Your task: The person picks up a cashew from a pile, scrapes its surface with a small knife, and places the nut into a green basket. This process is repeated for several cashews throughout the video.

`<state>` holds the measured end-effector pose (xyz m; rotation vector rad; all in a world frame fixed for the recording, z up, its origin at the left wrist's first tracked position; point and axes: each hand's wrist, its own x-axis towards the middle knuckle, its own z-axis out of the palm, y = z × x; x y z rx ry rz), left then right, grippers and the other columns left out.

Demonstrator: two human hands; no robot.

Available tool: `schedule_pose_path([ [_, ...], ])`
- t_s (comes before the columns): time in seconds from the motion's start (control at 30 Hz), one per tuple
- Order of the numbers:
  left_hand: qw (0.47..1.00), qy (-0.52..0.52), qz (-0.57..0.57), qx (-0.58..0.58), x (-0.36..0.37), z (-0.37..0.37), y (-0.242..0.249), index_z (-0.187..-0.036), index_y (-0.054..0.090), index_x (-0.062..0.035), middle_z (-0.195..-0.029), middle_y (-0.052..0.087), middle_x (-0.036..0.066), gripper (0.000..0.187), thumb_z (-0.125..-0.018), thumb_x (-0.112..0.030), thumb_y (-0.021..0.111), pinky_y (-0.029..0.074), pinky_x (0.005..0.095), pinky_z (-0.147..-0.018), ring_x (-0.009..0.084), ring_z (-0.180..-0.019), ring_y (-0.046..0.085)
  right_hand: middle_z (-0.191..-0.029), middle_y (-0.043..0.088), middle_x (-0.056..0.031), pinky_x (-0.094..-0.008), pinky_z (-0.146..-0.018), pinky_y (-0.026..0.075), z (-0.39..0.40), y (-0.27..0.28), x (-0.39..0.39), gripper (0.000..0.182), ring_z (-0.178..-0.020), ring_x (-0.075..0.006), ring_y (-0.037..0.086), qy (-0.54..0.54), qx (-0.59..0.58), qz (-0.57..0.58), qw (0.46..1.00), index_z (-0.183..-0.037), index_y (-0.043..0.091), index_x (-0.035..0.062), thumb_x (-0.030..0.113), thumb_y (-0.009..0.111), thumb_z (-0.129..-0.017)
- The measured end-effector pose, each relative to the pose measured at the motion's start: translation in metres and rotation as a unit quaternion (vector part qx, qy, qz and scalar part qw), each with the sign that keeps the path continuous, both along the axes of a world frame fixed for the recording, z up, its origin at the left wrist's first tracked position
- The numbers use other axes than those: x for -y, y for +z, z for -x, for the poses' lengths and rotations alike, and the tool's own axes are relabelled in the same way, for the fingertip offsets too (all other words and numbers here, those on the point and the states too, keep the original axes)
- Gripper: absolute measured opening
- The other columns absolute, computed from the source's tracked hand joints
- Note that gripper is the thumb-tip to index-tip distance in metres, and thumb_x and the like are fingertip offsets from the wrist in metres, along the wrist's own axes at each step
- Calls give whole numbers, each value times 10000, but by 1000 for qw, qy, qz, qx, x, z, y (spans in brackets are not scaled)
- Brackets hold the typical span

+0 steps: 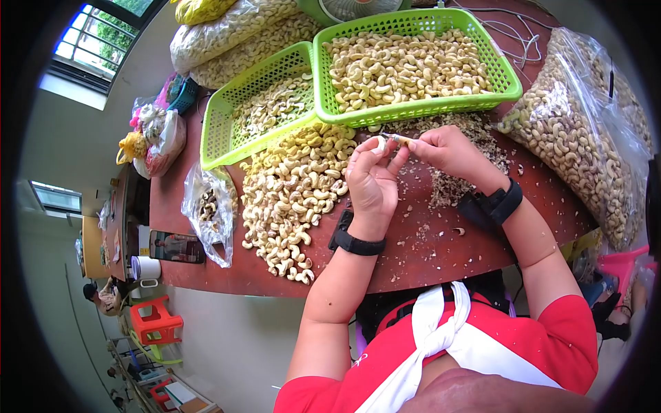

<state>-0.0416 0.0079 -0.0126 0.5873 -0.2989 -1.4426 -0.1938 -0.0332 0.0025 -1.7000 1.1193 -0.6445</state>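
My left hand (372, 189), palm turned up, pinches a pale cashew (380, 144) between thumb and fingertips. My right hand (451, 158) is closed around a small peeling knife (401, 139), whose tip meets the cashew. Brown skin scraps (458, 179) are scattered on the red table (420, 241) below and beside my right hand. Left of my left hand spreads a loose heap of cashews (292, 199). Just beyond both hands stands a large green basket (420, 104) filled with cashews, and a second green basket (220, 127) with fewer, smaller pieces is to its left.
A big clear bag of cashews (578, 131) leans at the right edge. More filled bags (234, 34) and a fan (351, 8) are at the back. An open plastic bag with dark bits (206, 210), a phone (177, 246) and a white mug (144, 268) lie leftward.
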Motion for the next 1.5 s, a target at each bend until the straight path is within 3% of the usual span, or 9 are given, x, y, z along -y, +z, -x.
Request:
schedule_pose_path([
  [0.37,992,-63,-28,108,1,-13,16,-807,530,-21,-679,556,47,79,-762,-85,533,522,288,-560,135,-558,556,-496,396,57,-212,-411,279,15,3,8,381,-453,-32,335,-22,-9,8,1000,-553,470,46,297,495,-838],
  [0.5,781,-414,-8,468,4,-42,44,-772,557,1,-675,588,56,79,-750,-67,592,477,221,-501,102,-583,577,-485,398,59,-220,-402,277,19,18,5,376,-443,-31,329,-5,-81,-6,997,-549,467,47,287,496,-837],
  [0.63,884,-12,144,444,22,-44,67,-1053,512,47,-867,595,112,328,-770,-89,605,514,223,-549,151,-716,606,-456,377,27,-268,-392,268,20,4,11,402,-420,-64,311,-52,4,31,998,-534,463,31,309,521,-819],
  [0.7,858,30,123,498,27,-56,74,-1091,482,52,-931,577,125,370,-772,-91,604,527,227,-579,164,-747,602,-456,383,16,-272,-400,276,21,7,12,407,-423,-75,316,-60,-14,22,998,-536,459,25,313,518,-817],
  [0.9,730,23,39,682,23,-56,16,-900,602,27,-716,619,67,208,-728,-88,624,460,228,-525,124,-609,580,-454,377,-15,-282,-412,289,17,-1,14,411,-430,-92,327,-25,-68,47,996,-567,476,-5,324,514,-811],
  [1.07,429,33,215,877,21,-23,-9,-901,615,-24,-764,586,127,185,-726,-82,604,453,280,-604,213,-670,569,-447,377,-7,-280,-404,291,13,-2,12,403,-429,-86,323,-14,-65,38,997,-569,482,-8,313,518,-810],
  [1.1,430,36,212,877,22,-25,-11,-901,615,-24,-764,586,127,185,-726,-82,604,453,280,-604,213,-670,569,-449,375,3,-274,-403,287,14,-2,12,402,-431,-79,318,-27,-57,28,998,-564,479,-5,310,521,-811],
  [1.27,886,-61,12,459,16,-35,3,-1037,536,5,-831,594,88,224,-826,-63,500,480,242,-597,139,-705,578,-453,357,30,-254,-399,270,15,0,9,402,-441,-55,303,-37,-34,37,998,-546,463,5,297,528,-815],
  [1.5,975,-134,25,177,16,-44,3,-1072,497,32,-942,576,140,257,-825,-34,474,502,266,-673,206,-805,588,-465,351,40,-243,-396,259,16,7,6,412,-448,-44,299,-19,8,5,1000,-549,470,12,316,539,-818],
])
